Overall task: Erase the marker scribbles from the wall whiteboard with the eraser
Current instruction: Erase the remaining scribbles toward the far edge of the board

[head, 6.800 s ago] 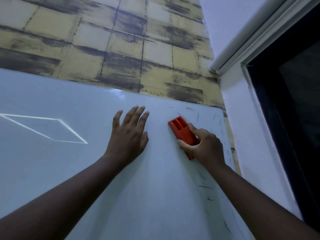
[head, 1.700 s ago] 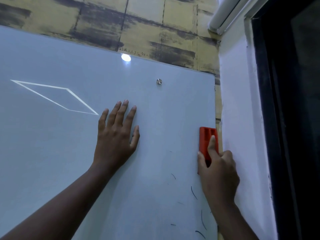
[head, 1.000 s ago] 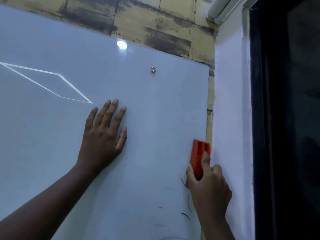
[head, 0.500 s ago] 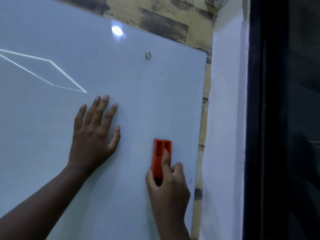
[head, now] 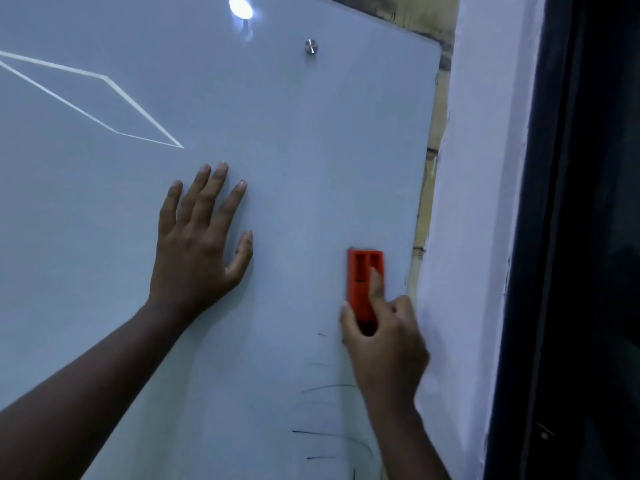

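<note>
My single head view: worn at head height, close to the whiteboard (head: 311, 168), facing it squarely, angled slightly upward.

A strip of yellow-ochre wall covering with dark smudged patches (head: 428, 140) shows along the upper right, narrowing downward until it meets a white plastered wall return (head: 471, 202) that stands at right angles to it, its surface uneven and its left edge ragged. To the right of the return runs a dark window frame (head: 526, 237) from top to bottom of view, with dark glass (head: 609, 202) beyond it and a small metal fitting (head: 544, 435) low on the frame. Lighting is dim and bluish, with one bright round glare spot (head: 240, 8) reflected at the top of view
</note>
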`<state>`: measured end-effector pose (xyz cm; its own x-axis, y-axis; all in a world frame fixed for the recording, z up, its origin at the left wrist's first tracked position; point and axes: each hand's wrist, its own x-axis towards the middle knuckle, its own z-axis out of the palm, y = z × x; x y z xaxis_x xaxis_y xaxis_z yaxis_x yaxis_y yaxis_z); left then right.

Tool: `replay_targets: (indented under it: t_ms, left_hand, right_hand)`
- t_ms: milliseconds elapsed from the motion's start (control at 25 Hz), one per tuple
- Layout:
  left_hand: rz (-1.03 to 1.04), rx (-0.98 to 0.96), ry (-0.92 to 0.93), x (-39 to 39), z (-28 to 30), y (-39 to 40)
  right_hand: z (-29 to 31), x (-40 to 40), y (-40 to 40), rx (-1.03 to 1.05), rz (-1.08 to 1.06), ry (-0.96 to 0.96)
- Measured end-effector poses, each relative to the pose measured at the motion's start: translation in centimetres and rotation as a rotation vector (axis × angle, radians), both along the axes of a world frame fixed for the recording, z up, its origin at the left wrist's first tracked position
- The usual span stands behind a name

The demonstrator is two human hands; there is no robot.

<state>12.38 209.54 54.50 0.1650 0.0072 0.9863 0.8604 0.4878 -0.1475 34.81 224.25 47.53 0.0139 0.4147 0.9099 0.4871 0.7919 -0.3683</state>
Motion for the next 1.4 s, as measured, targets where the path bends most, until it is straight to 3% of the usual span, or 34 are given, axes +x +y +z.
replay_targets:
  t_ms: [160,360,600,800,880,1120,1400]
  left_hand:
    - [-0.006,-0.004,-0.009,0.2,-1.7,0.0]
    - [0.014,-0.014,-0.039,0.5,-2.8,0.2]
    - [0.021,-0.044,-0.054,0.4,-3.5,0.3]
    - [0.015,-0.068,-0.059,0.5,-5.7,0.2]
    - [0.007,-0.070,-0.055,0.5,-6.6,0.2]
    - [0.000,-0.063,-0.058,0.5,-9.3,0.4]
    - [0.006,-0.069,-0.081,1.0,-12.2,0.6]
  right_hand:
    - [-3.0,1.7,2.1,-0.085,-0.027,0.124]
    - [-4.8,-0.3,0.6,-0.174,0.100,0.207]
    - [-10.3,-4.7,-5.3,0.074,0.254,-0.108]
    - [-11.5,-3.7,-3.8,0.163,0.216,-0.178]
    - [-11.0,-2.6,-2.1,0.158,0.168,-0.125]
    - [-12.4,1.3,2.3,-0.164,0.062,0.208]
    - [-15.4,-0.8,0.2,-0.280,0.179,0.295]
